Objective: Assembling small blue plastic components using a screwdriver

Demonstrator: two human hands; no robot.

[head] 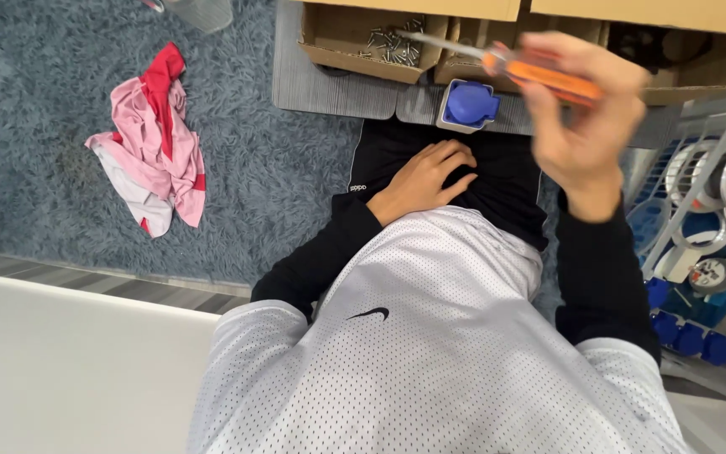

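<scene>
The right hand (586, 109), in the upper right of the frame, has its grip clenched around a screwdriver (514, 65). The tool has a smooth orange handle and a thin, bright metal shaft that slants up and to the left; it is blurred. Its tip hangs over a shallow cardboard box (338, 38) at the top centre, where small silvery screws (392, 46) lie loose in a heap. Below the shaft, a rounded blue plastic part (470, 104) sits in a pale square base on a grey ribbed mat (313, 84). The left hand (426, 181) rests flat on black fabric at centre frame, its grip released and holding nothing. At left, a crumpled pink, red and white cloth (157, 143) lies on shaggy grey-blue carpet (44, 101). At right, a white wire basket (716, 235) holds rolls of tape.
</scene>
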